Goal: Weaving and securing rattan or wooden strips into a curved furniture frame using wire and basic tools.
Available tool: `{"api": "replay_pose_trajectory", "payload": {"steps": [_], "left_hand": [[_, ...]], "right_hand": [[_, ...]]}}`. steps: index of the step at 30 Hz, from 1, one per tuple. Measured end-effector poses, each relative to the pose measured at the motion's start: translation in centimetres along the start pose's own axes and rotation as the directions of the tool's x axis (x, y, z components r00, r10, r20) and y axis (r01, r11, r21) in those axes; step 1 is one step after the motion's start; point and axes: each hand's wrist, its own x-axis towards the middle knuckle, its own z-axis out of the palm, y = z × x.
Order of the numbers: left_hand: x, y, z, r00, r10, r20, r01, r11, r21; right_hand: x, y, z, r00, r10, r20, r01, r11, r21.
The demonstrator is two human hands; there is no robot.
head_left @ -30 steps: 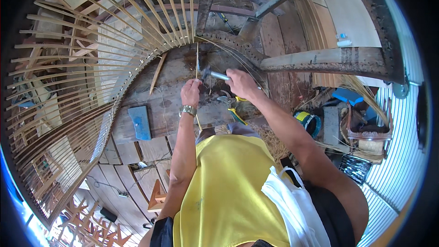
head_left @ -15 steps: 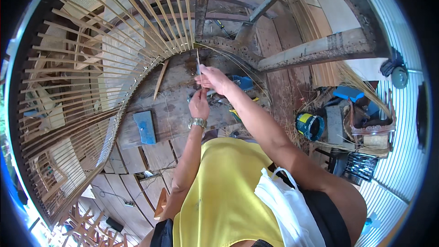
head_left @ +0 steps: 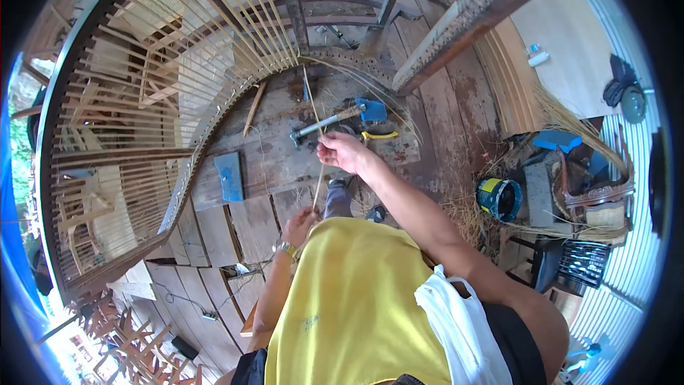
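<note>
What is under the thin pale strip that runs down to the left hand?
Beneath the strip, the hammer and the dark wooden board show. Whatever lies directly beneath the right hand and the left hand is covered, so it cannot be seen.

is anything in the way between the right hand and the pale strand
Nothing visible: the right hand has its fingers at the strand. The hammer lies beneath the strand beyond them, not between.
</note>
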Motion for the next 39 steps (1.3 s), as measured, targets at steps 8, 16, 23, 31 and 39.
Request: {"api": "replay_pose_trajectory", "payload": {"steps": [8, 16, 23, 31, 39], "left_hand": [[-3.6, -13.8, -1.2, 0.972, -0.121, -0.203, 0.199, 0.884, 0.422], [-14.4, -17.9, -16.2, 0.892, -0.446, -0.073, 0.392, 0.684, 0.615], [-19.0, -8.1, -33.5, 0.725, -0.688, -0.003, 0.357, 0.372, 0.857], [-23.3, -4.3, -33.7, 0.516, -0.845, -0.142, 0.276, 0.006, 0.961], [5.8, 9.2, -9.4, 0.995, 0.098, 0.028, -0.102, 0.930, 0.353]], "right_hand": [[2.0, 4.7, 4.1, 0.971, 0.234, 0.044, -0.235, 0.972, 0.017], [5.5, 1.4, 2.9, 0.950, 0.303, -0.078, -0.312, 0.909, -0.275], [3.4, -5.0, 4.2, 0.932, 0.353, 0.076, -0.355, 0.935, 0.012], [-0.6, -4.9, 0.3, 0.968, 0.245, 0.057, -0.247, 0.968, 0.040], [-22.5, -3.3, -6.0, 0.992, 0.114, -0.061, -0.108, 0.990, 0.094]]}}
